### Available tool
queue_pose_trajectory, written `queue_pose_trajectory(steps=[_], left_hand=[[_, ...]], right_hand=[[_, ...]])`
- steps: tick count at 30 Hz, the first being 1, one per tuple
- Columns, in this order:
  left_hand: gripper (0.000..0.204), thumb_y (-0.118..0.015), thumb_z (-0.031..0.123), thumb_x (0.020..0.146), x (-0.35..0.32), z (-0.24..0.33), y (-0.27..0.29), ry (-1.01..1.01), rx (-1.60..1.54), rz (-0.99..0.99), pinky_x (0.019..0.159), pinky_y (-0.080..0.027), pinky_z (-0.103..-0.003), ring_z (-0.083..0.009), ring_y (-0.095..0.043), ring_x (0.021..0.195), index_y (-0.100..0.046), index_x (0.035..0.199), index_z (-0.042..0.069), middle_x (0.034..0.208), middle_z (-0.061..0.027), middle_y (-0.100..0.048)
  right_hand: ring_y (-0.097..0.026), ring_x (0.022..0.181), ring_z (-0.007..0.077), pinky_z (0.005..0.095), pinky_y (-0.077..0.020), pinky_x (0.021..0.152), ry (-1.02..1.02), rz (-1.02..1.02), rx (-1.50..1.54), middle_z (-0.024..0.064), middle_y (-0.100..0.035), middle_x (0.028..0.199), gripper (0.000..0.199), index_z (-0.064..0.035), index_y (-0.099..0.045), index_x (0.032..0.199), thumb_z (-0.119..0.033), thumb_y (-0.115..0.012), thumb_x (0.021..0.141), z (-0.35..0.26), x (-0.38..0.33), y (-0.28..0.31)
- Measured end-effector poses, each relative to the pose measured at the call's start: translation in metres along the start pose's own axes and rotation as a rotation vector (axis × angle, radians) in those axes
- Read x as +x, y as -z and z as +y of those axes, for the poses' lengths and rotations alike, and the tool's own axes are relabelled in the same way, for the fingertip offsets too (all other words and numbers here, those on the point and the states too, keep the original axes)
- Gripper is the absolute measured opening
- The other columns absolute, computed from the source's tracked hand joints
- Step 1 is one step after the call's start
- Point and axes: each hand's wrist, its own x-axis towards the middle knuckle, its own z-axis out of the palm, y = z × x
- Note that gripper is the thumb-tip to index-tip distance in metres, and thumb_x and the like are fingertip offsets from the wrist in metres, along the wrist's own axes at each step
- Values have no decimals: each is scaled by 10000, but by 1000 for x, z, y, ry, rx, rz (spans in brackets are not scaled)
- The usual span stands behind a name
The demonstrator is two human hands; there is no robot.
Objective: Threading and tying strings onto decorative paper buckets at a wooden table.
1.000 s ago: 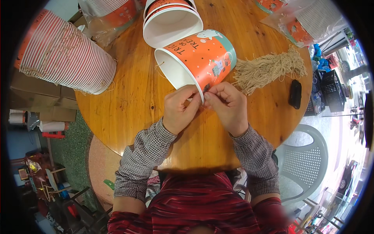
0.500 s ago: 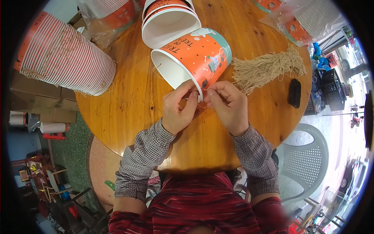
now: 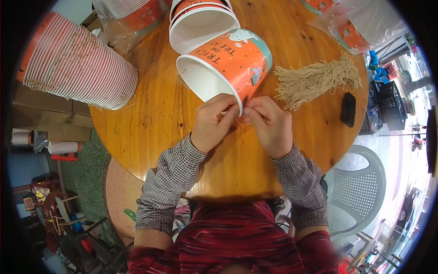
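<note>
One orange paper bucket lies on its side near the tabletop centre, open mouth toward the person. The left hand and right hand meet at its lower rim, fingers pinched closed on the rim; whether a string is held cannot be told. One tan string bundle lies just beside it toward the right edge. One black device sits at the right edge. One nested bucket stack lies at the left edge.

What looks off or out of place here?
Nothing damaged or spilled. The orange bucket lies tipped on its side, both hands pinching its rim. The bundle of strings is loose but together.
</note>
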Motion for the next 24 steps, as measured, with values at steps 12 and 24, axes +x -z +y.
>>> queue_pose_trajectory(steps=[12, 24], left_hand=[[63, -442, 39, 929, -4, -14, 3, -50, -146, 261, 634, -493, -247, -119, -595, 694, -471, 949, -13, 792, -71, -581], [215, -671, -12, 600, -14, 7, 5, -772, 417, 271, 567, -430, -316, -231, -536, 628, -623, 803, 41, 764, -57, -556]], right_hand=[[-596, 663, 77, 210, -487, 602, -75, -211, 417, 38, -633, 785, 200, 15, -556, 1071, 18, -573, 871, -20, 2, 9], [-671, 669, 216, 275, -524, 597, 434, -83, -119, 149, -665, 807, 272, -17, -637, 1069, 29, -583, 807, -15, -9, -6]])
